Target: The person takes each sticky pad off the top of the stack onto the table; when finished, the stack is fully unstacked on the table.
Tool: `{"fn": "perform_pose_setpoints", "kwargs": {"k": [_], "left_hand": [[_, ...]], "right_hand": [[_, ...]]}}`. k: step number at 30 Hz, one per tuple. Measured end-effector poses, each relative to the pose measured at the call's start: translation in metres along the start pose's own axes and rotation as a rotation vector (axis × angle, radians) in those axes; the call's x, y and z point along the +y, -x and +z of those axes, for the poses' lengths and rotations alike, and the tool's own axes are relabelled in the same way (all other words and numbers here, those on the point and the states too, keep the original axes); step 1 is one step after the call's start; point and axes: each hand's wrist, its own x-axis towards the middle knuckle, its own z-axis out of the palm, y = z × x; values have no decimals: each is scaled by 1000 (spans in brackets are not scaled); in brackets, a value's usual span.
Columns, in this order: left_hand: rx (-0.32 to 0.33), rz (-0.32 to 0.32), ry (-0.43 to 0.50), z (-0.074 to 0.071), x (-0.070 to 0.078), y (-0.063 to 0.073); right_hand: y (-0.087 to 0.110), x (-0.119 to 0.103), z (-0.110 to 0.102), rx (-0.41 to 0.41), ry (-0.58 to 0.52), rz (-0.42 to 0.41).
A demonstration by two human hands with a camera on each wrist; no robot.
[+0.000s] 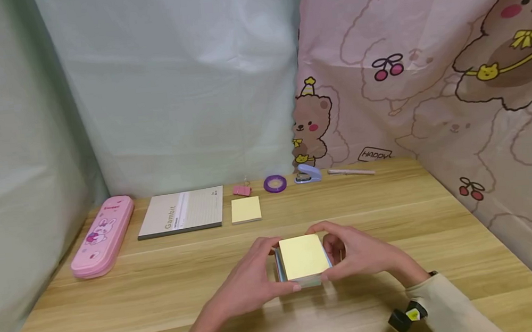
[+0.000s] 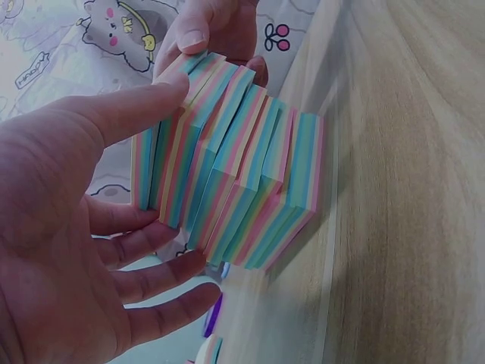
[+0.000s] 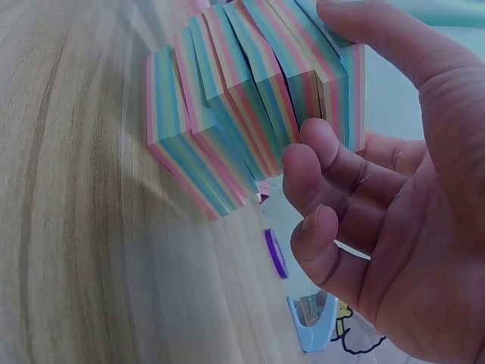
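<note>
Fingers of my left hand and right hand grip the note stack from both sides, likely to steady its staggered layers.

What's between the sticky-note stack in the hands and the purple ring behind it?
The head view shows bare tabletop between the stack and the ring; the yellow pad lies left of that stretch.

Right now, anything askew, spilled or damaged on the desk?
Askew: the multicolored sticky-note stack between the left hand and right hand. Its layers sit staggered and slightly twisted, not flush. No spill or damage visible.
</note>
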Motion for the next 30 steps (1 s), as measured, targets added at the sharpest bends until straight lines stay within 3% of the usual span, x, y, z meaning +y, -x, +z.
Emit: {"fn": "perform_pose_setpoints", "kwargs": {"k": [17, 30], "left_hand": [[4, -3, 3, 3, 0, 0], [-9, -43, 30, 1, -1, 0]], "right_hand": [[0, 0, 0, 17, 11, 4], [2, 1, -6, 29, -18, -2]]}}
